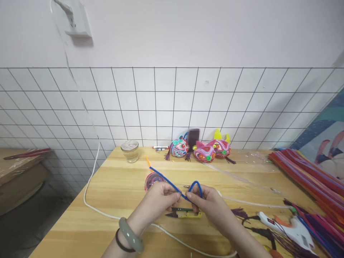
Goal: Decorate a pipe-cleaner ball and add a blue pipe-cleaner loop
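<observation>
Both hands meet over the middle of the wooden table (107, 200). My left hand (158, 199) and my right hand (205, 200) pinch a blue pipe cleaner (168, 181) between their fingertips. Its long end runs up and left; its short end curves into a loop above my right fingers. A round coiled piece in pink and purple (151, 180) lies just behind my left hand. Small yellow-handled thread snips (185, 214) lie on the table under my hands. My left wrist wears a pale green bangle and a dark band.
Colourful coiled fish figures (200, 149) stand at the table's back edge by the tiled wall, next to a small glass jar (130, 150). Bundles of pipe cleaners (309, 175) fill the right side. A white glue gun (291, 225) and white cable (91, 208) lie nearby.
</observation>
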Demonstrator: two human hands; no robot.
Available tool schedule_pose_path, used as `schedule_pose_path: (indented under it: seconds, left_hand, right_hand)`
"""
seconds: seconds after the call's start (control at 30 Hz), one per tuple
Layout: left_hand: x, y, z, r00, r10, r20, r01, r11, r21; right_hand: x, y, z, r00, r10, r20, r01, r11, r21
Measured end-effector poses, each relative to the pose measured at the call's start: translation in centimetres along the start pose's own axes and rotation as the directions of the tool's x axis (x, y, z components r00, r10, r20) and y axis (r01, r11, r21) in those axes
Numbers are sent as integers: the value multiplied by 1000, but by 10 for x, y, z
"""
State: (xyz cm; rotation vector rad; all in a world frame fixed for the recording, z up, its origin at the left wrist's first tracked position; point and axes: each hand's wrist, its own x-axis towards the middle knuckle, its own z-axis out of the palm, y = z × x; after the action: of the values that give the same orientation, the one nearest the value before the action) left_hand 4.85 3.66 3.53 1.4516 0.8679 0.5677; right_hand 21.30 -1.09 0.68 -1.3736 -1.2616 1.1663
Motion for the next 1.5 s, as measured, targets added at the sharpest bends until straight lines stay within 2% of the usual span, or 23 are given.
schedule_pose_path:
  seconds: [0.2, 0.47, 0.87, 1.17, 1.33, 1.5]
  left_hand:
    - [1, -7, 2, 999, -41, -6, 41, 998, 55]
    - [1, -17, 12, 995, 70, 66, -74, 996, 56]
    - [-1, -10, 13, 994, 83, 68, -85, 996, 34]
    - [2, -10, 11, 998, 64, 1, -64, 998, 13]
    - [4, -13, 10, 995, 99, -4, -99, 993, 69]
    - [0, -9, 11, 998, 68, 10, -68, 995, 70]
  right_hand:
    - [1, 2, -1, 1000, -20, -1, 20, 1000, 12]
    - [0, -4, 0, 998, 3, -55, 2, 995, 97]
    - [-1, -7, 0, 998, -25, -62, 31, 995, 95]
    - [1, -7, -1, 997, -8, -75, 15, 996, 85]
    - [1, -5, -1, 997, -21, -68, 27, 996, 81]
    - [-2, -10, -1, 997, -19, -75, 23, 998, 50]
